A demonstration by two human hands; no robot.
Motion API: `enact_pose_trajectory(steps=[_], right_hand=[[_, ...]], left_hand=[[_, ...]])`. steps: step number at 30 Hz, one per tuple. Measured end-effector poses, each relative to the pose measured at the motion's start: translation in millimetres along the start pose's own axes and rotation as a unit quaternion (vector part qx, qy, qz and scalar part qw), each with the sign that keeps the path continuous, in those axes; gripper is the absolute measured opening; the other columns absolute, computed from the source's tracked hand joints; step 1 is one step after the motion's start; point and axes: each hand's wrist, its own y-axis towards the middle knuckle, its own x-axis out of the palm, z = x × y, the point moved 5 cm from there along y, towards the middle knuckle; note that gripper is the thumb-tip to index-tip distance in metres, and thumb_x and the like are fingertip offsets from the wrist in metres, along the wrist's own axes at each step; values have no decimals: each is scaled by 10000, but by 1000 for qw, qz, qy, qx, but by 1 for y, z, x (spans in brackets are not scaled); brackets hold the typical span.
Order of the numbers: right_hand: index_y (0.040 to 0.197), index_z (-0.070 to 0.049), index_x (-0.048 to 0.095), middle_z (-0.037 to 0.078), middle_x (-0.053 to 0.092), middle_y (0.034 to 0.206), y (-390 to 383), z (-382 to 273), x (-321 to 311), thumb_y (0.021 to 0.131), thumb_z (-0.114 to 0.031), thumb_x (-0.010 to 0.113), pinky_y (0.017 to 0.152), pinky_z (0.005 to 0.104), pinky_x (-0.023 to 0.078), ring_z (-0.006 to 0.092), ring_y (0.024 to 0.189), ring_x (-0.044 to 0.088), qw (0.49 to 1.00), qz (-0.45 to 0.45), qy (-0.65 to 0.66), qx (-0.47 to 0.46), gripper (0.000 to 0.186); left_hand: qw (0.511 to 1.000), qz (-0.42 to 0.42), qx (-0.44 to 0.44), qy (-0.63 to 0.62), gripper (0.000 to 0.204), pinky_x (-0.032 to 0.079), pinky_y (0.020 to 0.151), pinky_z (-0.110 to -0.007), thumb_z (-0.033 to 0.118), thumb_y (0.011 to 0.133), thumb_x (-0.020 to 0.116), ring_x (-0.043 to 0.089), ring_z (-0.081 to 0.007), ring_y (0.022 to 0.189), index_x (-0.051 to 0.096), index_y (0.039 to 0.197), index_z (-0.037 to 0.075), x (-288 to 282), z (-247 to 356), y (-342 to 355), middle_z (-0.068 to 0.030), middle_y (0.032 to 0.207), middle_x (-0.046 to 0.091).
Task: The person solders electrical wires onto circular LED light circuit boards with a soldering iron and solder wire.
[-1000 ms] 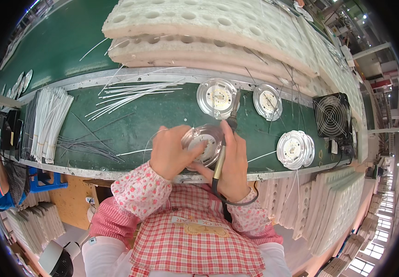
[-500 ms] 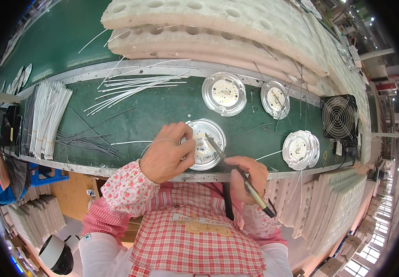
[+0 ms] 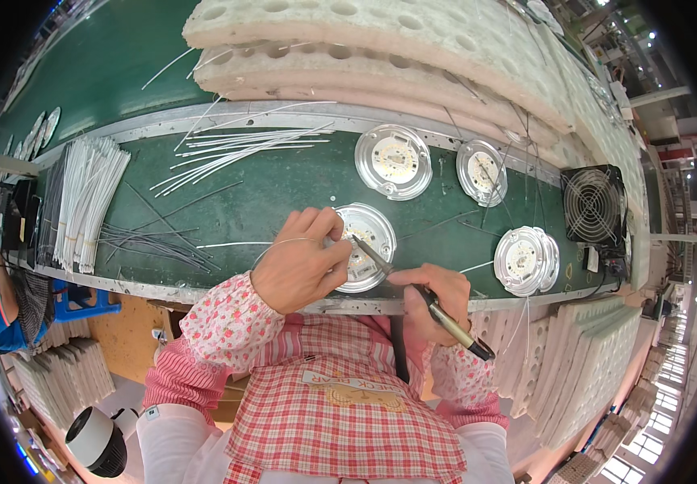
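Note:
At the front of the green bench [image 3: 252,210] lies a silver round lamp base with a yellowish LED board [image 3: 369,250]. My left hand [image 3: 300,262] is closed over its left side, fingers curled in a pinch on a thin wire [image 3: 272,250]; the exact fingertip contact is hidden. My right hand [image 3: 433,298] grips a soldering iron [image 3: 453,327], angled up-left so its tip reaches onto the board near my left fingertips.
Several lamp bases [image 3: 393,153] lie behind and right. Bundles of white wires [image 3: 90,202] and loose dark wires [image 3: 163,246] are at left, a black fan [image 3: 590,202] at right, perforated foam slabs [image 3: 373,32] behind. Another person [image 3: 2,306] works at far left.
A second ago I held the base tilted, the iron upright. The base then came to lie flat, and the iron swung down onto the board. Since half a second ago little has moved.

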Motion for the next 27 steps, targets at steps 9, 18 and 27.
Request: enact_pose_trajectory(steps=[9,18,27], right_hand=[[1012,14,708,99,658,724,-14,19,0,877,-98,598,543,265,425,122,574,571,978,-8,92,185,207],[1014,25,706,99,672,742,-20,6,6,894,-81,594,565,262,453,136,594,602,982,24,68,176,196],[1429,-39,411,238,493,1328,4,-1,54,663,-425,864,1053,547,313,385,1199,491,961,34,-272,47,971]], left_hand=[[999,4,-7,31,167,416,750,-389,81,726,706,525,-266,854,622,871,73,0,4,-1,-82,968,536],[988,-10,37,152,594,493,841,-379,15,749,634,587,-263,971,592,1338,75,-5,5,-24,-94,1075,573],[980,-61,50,184,546,483,865,-382,51,768,617,588,-257,1001,589,1313,63,-3,11,-17,-94,1098,566]])
